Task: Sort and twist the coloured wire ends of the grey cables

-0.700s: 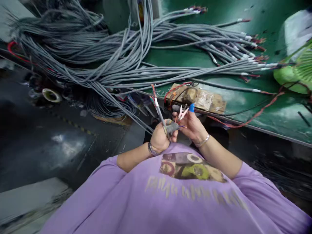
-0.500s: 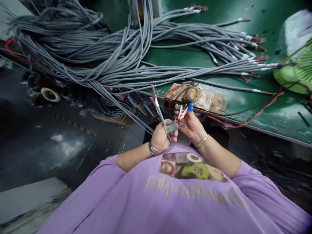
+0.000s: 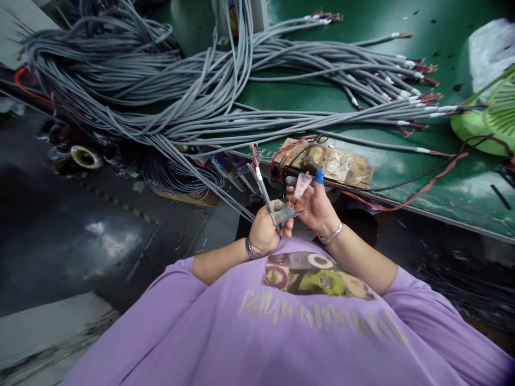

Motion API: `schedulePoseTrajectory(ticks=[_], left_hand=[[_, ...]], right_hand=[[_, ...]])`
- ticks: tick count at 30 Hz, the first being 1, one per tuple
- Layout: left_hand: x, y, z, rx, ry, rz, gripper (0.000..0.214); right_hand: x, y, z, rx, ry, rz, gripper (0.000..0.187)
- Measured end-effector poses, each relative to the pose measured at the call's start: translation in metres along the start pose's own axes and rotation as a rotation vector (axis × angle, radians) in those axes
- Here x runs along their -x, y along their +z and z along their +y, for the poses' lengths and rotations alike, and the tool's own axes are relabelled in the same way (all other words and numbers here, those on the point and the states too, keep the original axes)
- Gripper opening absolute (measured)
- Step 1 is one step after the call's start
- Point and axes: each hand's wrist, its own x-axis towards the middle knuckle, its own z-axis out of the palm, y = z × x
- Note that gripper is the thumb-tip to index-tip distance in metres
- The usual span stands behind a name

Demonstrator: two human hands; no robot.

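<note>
My left hand [image 3: 263, 228] is closed around a grey cable [image 3: 264, 194], whose white-banded end points up with red and green wires fanned out. Its thumb and finger wear grey coverings [image 3: 282, 214]. Thin orange and purple wires [image 3: 298, 213] stick out past those fingertips toward the other hand. My right hand [image 3: 319, 212] is beside it, a blue finger cover [image 3: 319, 176] on the raised thumb. A small pale pink clip [image 3: 303, 184] sits at its fingers, blurred by motion; the fingers curl about it.
Bundles of grey cables [image 3: 193, 80] spread over the green table [image 3: 382, 155]. A worn wooden block [image 3: 341, 166] lies at the near edge with red and black leads. A green fan [image 3: 499, 112] stands at right. Coiled cable [image 3: 181, 179] and tape rolls [image 3: 86, 156] lie at lower left.
The pink clip has turned in my right hand, and its two spread legs no longer show apart. The right thumb has shifted slightly right. My left hand has hardly moved.
</note>
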Motion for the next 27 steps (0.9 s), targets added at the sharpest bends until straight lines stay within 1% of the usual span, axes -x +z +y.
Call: schedulePoseTrajectory(ticks=[3, 5, 7, 9, 12, 14, 16, 21, 24, 27], left_hand=[[0.004, -0.001, 0.001, 0.005, 0.036, 0.012, 0.043], [0.004, -0.001, 0.002, 0.01, 0.059, 0.027, 0.043], [0.003, 0.0, 0.002, 0.011, 0.073, 0.044, 0.043], [0.001, 0.001, 0.002, 0.009, 0.084, 0.061, 0.041], [-0.001, 0.004, 0.003, 0.005, 0.106, 0.079, 0.041], [-0.001, 0.006, 0.003, -0.001, 0.111, 0.077, 0.042], [-0.002, 0.007, 0.004, -0.011, 0.103, 0.069, 0.043], [-0.003, 0.009, 0.002, -0.027, 0.087, 0.07, 0.044], [-0.005, 0.009, 0.001, -0.045, 0.082, 0.073, 0.043], [-0.005, 0.009, 0.0, -0.07, 0.076, 0.067, 0.042]], right_hand=[[0.004, -0.002, -0.004, 0.064, 0.014, -0.026, 0.063], [0.006, -0.002, -0.006, 0.11, -0.004, -0.049, 0.059], [0.008, -0.003, -0.006, 0.162, -0.048, -0.046, 0.051], [0.009, -0.003, -0.004, 0.216, -0.113, -0.026, 0.047], [0.008, -0.004, 0.0, 0.271, -0.209, 0.012, 0.05], [0.007, -0.005, 0.003, 0.275, -0.244, 0.033, 0.052], [0.004, -0.005, 0.003, 0.249, -0.231, 0.054, 0.053], [-0.002, -0.001, 0.0, 0.083, -0.088, 0.099, 0.047], [-0.002, 0.002, -0.001, 0.022, -0.078, 0.129, 0.043], [-0.001, 0.003, -0.001, 0.04, -0.067, 0.13, 0.042]])
